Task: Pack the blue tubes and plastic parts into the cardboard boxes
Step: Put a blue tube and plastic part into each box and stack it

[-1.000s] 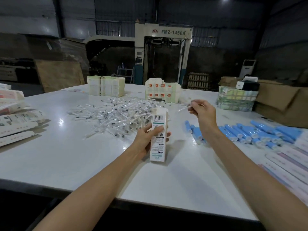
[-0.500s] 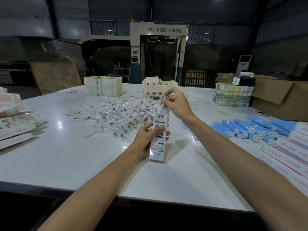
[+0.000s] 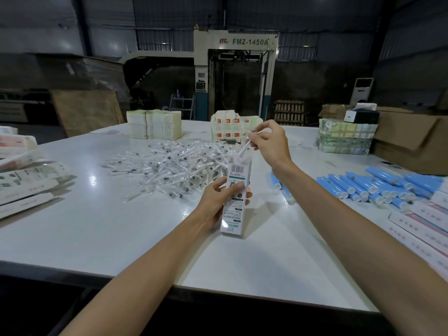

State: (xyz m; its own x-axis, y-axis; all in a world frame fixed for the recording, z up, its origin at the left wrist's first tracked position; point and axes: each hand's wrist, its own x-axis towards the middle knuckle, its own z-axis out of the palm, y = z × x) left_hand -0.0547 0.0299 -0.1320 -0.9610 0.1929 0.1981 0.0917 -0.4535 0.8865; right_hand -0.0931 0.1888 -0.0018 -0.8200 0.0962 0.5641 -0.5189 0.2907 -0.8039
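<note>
On the table (image 3: 109,238), the left hand (image 3: 218,202) is gripping a slim white box (image 3: 234,202) upright, open end up, likely steadying it for loading. Above it, the right hand (image 3: 269,141) is pinching a thin white plastic part (image 3: 243,149), its lower tip at the opening. Beyond, wrapped parts (image 3: 174,166) are lying heaped, with blue tubes (image 3: 378,187) rightward.

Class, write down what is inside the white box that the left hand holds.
Only a white plastic part, pinched by the right hand, shows, its lower end just inside the box. The box walls hide everything deeper.
</note>
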